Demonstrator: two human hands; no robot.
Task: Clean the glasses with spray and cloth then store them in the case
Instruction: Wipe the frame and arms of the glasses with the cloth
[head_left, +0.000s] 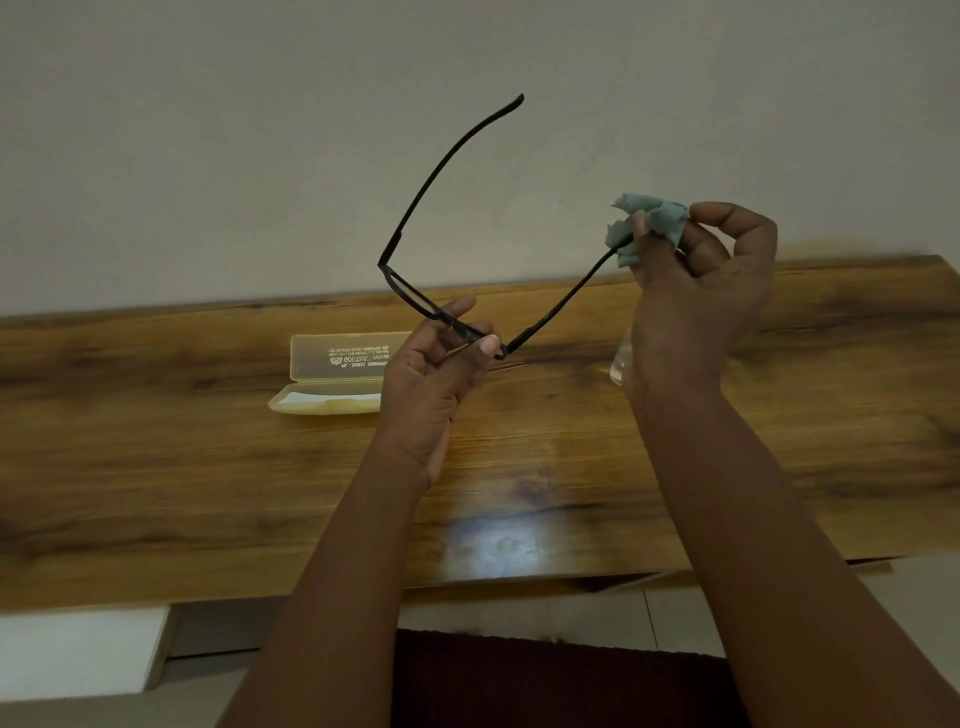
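The black glasses (447, 228) sit raised above the wooden table (156, 467), your left hand (441, 374) pinching the front frame. Your right hand (696, 306) pinches the grey cloth (644, 218) round one temple tip. The open case (332, 374) lies far left.

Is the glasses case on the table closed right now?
No, the case lies on the table with its lid swung open, while the left hand holds the glasses above it.

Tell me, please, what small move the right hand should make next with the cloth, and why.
Probably slide the cloth back along the temple toward the hinge. The right hand pinches it around that temple's tip, while the left hand steadies the glasses by the front frame, so the rest seems unwiped.
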